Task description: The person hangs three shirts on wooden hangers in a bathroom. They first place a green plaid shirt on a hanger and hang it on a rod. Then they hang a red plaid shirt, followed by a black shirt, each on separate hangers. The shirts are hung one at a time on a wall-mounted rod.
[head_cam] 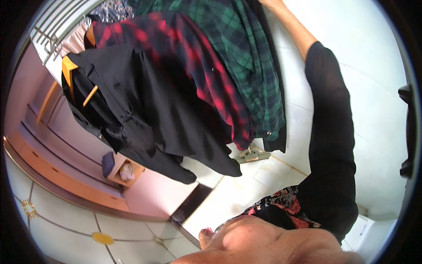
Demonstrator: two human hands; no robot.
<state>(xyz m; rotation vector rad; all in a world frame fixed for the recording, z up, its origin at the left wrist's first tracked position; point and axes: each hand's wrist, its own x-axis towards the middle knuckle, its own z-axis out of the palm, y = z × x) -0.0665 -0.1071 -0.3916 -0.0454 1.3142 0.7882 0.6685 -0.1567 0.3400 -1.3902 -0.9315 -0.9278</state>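
My right arm, in a black sheer sleeve, reaches up to the top edge. Only the wrist side of my right hand (268, 2) shows there, near the green plaid shirt; its fingers are cut off by the edge. My left hand is out of view. Before me hang a black garment (145, 99) on a yellow hanger (68, 71), a red-and-black plaid shirt (201, 62) and a green-and-navy plaid shirt (244, 56). A dark garment (278, 145) lies behind the green one. Farther back are a pale pink garment (75, 41) and a patterned garment (110, 11).
A metal rack (49, 44) stands at upper left. Beyond lies a room with a wooden cabinet (66, 178) and an open box-like shelf (120, 171). A grey squeegee-like head (254, 155) touches the tiled floor (244, 184) near a dark threshold (193, 203). Apparent toes (206, 232) show low centre.
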